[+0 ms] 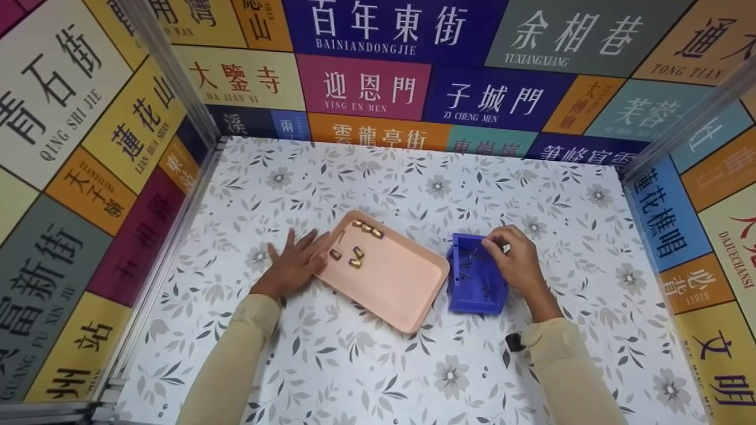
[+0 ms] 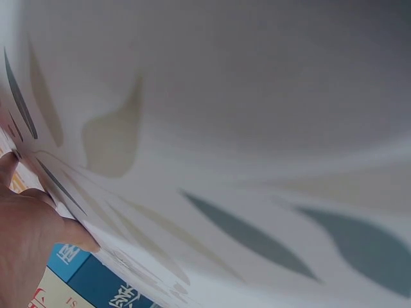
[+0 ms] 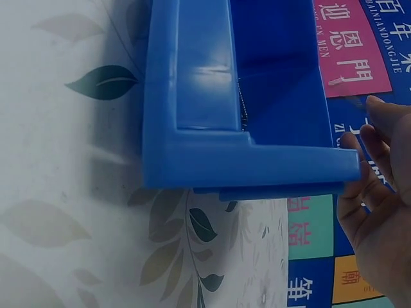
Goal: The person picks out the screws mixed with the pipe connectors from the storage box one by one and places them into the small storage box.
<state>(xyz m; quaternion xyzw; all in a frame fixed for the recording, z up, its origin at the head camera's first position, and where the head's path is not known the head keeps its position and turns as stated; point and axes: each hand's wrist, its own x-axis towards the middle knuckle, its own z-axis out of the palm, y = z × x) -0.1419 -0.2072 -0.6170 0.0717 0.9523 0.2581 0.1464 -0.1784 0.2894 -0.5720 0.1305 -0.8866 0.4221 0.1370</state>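
Note:
My left hand [image 1: 295,262] rests at the left edge of a pink tray [image 1: 401,277], its fingers spread and its thumb side against the rim. Several small brass-coloured blocks [image 1: 357,260] lie at the tray's left end, with a thin pin-like piece near them. To the tray's right stands a blue bin [image 1: 478,306] holding several thin dark screw-like pieces [image 1: 465,271]. My right hand [image 1: 517,260] is over the bin's far right rim, thumb and forefinger close together. In the right wrist view its fingertips are just outside the bin's opening; I cannot tell whether they pinch something small.
The table has a white floral cover [image 1: 354,372]. Panels printed with large characters [image 1: 366,88] enclose its back and both sides, with metal frame posts [image 1: 189,77] at the corners. A small black object [image 1: 515,342] sits at the right sleeve's cuff.

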